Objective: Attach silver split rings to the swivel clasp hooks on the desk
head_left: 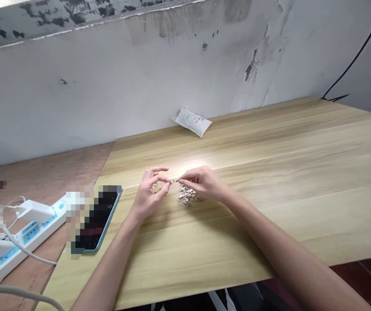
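My left hand [149, 193] pinches a small metal ring [172, 181] between thumb and forefinger, its other fingers spread. Close to that ring, the thumb and forefinger of my right hand [204, 183] are pressed together on a tiny piece too small to name. Below the right fingers lies a heap of silver lobster clasps [186, 195] on the wooden table [237, 233]. A few small metal rings [155, 185] lie behind my left hand, partly hidden by its fingers.
A phone [98, 220] lies on the table's left side, partly blurred out. Beyond it a white power strip [32, 233] holds plugged-in chargers and cables. A white plastic packet [192, 122] rests near the wall [133, 86]. A black cable [355, 62] hangs at the far right.
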A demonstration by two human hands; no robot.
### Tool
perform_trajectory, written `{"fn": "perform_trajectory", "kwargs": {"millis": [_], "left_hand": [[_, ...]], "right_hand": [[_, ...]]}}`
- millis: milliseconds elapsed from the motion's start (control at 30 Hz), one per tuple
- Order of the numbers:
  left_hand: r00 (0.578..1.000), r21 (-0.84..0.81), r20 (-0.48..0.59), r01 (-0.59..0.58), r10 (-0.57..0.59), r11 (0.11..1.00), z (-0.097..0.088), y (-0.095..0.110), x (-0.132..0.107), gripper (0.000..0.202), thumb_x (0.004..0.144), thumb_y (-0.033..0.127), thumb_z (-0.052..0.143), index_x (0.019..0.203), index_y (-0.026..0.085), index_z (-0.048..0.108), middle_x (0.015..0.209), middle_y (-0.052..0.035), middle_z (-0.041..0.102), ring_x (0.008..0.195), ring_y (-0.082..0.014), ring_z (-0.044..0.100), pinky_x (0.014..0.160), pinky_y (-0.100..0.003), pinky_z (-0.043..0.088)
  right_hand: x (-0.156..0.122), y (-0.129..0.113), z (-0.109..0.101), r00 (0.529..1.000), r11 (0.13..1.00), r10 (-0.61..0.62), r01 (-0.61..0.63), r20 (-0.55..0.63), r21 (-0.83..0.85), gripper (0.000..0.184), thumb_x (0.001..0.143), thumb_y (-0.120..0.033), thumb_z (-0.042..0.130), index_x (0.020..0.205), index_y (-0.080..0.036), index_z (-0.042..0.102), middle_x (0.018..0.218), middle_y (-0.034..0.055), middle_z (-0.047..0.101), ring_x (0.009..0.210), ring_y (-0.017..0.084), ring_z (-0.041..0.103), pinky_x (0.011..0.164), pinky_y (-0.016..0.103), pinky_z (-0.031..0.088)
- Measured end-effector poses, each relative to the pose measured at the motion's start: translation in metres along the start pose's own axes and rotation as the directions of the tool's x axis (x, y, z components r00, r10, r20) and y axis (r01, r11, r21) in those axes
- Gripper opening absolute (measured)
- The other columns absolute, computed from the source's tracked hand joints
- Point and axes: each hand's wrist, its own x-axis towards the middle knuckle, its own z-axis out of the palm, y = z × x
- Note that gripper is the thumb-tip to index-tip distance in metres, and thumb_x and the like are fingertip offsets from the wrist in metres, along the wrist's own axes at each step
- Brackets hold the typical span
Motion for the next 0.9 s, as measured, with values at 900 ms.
{"fn": "perform_trajectory", "kwargs": {"millis": [900], "left_hand": [[0.984,0.430,0.176,-0.110,0.037,0.896,-0.018,-0.026,-0.005,0.005,0.077,0.020,0.059,0.073,0.021,0.062,0.114,-0.0073,0.063,0.115,-0.0281,0.051,0.101,-0.049,0.036]], "right_hand": [[-0.001,0.037,0.013,0.996,0.930,-0.069,0.043,-0.060,-0.365,0.018,0.090,-0.017,0.052,0.096,-0.018,0.070,0.099,0.0090,0.066,0.094,0.020,0.056,0.081,0.033,0.043]]}}
